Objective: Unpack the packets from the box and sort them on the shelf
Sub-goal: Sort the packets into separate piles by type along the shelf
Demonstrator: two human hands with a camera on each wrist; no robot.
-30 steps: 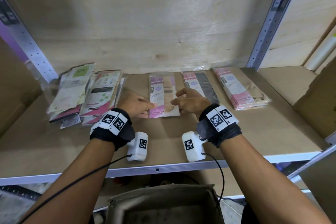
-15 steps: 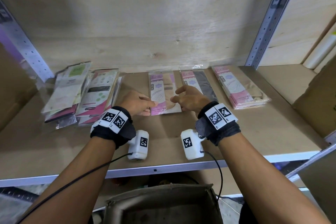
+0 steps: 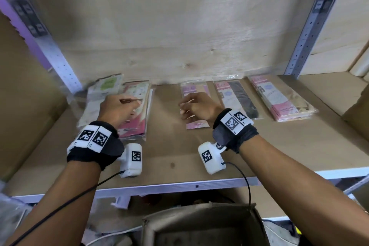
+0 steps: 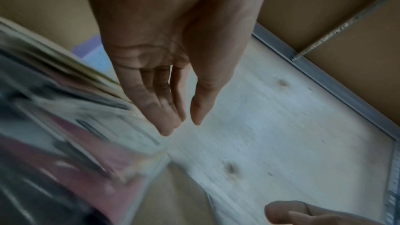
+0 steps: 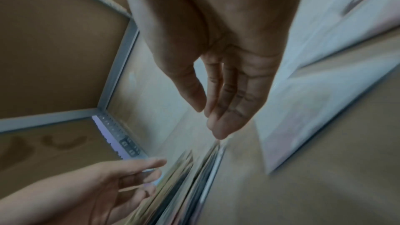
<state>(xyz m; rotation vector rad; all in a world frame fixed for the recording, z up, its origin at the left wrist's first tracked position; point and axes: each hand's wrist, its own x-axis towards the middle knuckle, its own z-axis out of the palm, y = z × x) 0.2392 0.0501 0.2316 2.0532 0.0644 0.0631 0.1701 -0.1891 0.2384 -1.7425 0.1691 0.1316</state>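
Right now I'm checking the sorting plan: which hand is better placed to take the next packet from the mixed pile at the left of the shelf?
Left. The left hand is already over the mixed pile of clear-wrapped pink and white packets, fingers relaxed. The right hand hangs over the single pink-edged packet mid-shelf, farther away.

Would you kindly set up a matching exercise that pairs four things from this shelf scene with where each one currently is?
Column one:
1. left hand
2. right hand
3. packet with the black strip
4. cardboard box

Column two:
A. below the front edge of the shelf
B. over the pile of packets at the left end of the shelf
C. lying flat, just right of the packet under the right hand
D. over the single pink packet near the middle of the shelf

Pairs: 1-B, 2-D, 3-C, 4-A
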